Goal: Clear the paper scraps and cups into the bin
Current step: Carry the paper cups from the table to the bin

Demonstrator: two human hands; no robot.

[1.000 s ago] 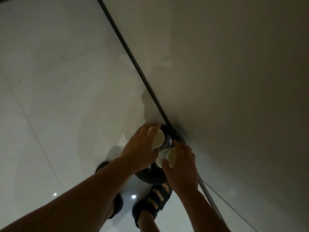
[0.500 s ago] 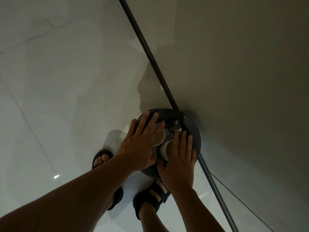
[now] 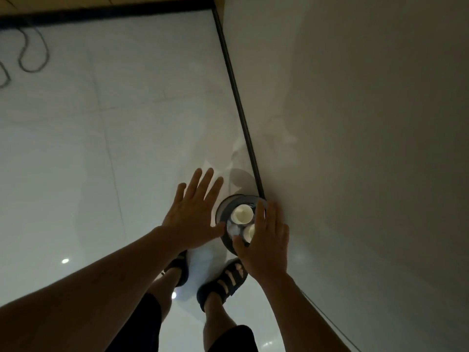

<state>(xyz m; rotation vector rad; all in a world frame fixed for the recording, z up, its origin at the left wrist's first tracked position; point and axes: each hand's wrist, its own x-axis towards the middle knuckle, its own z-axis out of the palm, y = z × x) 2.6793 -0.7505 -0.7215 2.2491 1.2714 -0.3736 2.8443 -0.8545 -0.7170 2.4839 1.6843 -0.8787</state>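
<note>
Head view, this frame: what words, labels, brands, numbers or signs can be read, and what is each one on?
None can be read. No print shows on the larger paper cup, the smaller paper cup, the bin, the strapped sandal, the floor tiles or the wall. The frame is dim and slightly blurred, so fine print could be missed.

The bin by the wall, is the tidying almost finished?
Looks nearly done. Two cups and some paper scraps already lie in the bin. Nothing is in hand: the left hand and right hand hover open near it. No more cups or scraps show in this view; anything elsewhere can't be judged.
</note>
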